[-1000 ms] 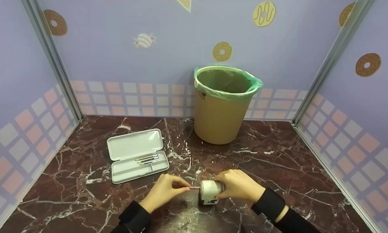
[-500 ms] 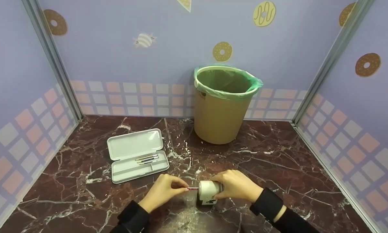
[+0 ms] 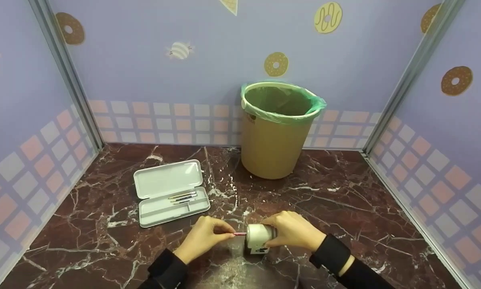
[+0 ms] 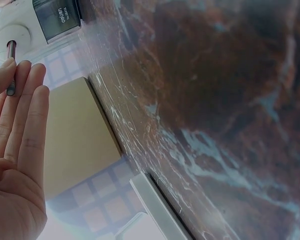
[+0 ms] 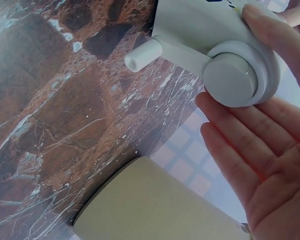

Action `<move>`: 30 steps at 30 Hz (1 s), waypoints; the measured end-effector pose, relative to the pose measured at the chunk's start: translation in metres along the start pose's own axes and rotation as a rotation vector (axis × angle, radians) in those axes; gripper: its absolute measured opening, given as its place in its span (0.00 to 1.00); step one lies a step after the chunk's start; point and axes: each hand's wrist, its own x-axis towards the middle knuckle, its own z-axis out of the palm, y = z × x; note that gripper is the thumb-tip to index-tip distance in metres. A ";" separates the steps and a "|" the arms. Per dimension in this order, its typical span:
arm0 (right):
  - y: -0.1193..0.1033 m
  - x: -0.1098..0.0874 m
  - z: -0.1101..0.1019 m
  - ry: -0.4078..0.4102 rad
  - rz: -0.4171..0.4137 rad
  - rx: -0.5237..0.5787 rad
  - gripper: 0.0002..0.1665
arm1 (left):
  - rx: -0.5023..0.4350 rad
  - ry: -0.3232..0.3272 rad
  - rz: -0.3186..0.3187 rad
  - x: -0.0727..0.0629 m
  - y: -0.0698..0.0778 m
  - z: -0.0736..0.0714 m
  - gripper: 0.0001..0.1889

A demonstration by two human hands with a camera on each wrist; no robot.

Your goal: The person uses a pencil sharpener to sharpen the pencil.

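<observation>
A white hand-crank pencil sharpener (image 3: 257, 235) stands on the table near the front, its dark clear shavings drawer (image 4: 58, 17) showing in the left wrist view. My right hand (image 3: 294, 228) holds its body from the right, thumb in front and fingers behind. Low on the sharpener, the crank handle (image 5: 146, 53) points away from that hand. Between thumb and fingertips, my left hand (image 3: 206, 236) pinches a short pinkish-red pencil (image 3: 240, 233). The pencil lies level, its far end hidden inside the sharpener's round hole.
Left of centre lies an open white pencil case (image 3: 168, 178) with several slim pencils (image 3: 184, 196) in it. A tan waste bin (image 3: 272, 148) with a green liner (image 3: 282, 118) stands against the back wall. Pale crumbs (image 3: 232, 186) are scattered before it.
The sharpener and my right hand have shifted very slightly left. My left hand keeps its pinch on the pencil, which remains in the hole.
</observation>
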 end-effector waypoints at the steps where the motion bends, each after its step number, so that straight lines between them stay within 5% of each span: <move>1: 0.000 0.000 0.000 0.001 -0.003 -0.002 0.26 | 0.001 -0.002 0.000 0.000 0.000 0.000 0.05; 30: -0.001 0.000 0.001 0.005 0.001 0.049 0.25 | -0.015 -0.025 0.021 0.012 0.010 0.018 0.05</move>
